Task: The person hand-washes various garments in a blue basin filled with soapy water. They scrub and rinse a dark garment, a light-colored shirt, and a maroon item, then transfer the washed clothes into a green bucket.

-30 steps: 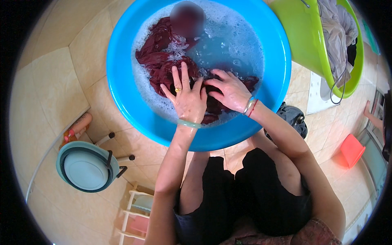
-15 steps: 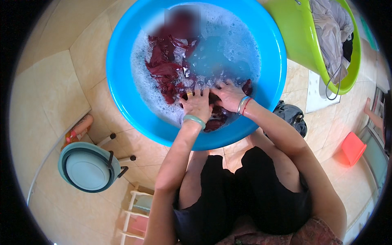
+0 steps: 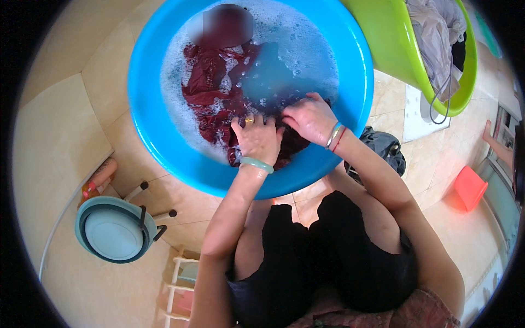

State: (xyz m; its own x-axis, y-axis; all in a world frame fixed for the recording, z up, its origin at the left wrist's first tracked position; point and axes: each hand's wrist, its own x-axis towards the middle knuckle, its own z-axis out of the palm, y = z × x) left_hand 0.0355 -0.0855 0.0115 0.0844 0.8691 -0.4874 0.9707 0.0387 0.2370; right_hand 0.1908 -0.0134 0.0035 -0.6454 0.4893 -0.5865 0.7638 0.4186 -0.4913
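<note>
I look down on a round bright-blue plastic basin [image 3: 164, 136] filling the upper middle of the frame, with soapy, foamy water and a dark red cloth garment [image 3: 210, 93] soaking in it. Both my hands sit at the basin's near edge, on the lower end of that garment. My left hand [image 3: 257, 139], with a pale green bangle at the wrist and a ring, is curled knuckles-up with the fingers closed on a bunch of wet red fabric. My right hand [image 3: 309, 117], with thin bracelets at the wrist, is likewise closed over the cloth just beside it, the two hands nearly touching. I judge this to be the scrubbing step, fabric rubbed between two fists. The next move, I think, calls for a firm grip and a short rub of one bunch against the other, kept low over the water. At the upper right stands a lime-green plastic tub [image 3: 399, 49] with grey clothes; at the lower left a small grey-blue round stool [image 3: 112, 232] on the beige tiled floor [image 3: 49, 131].
</note>
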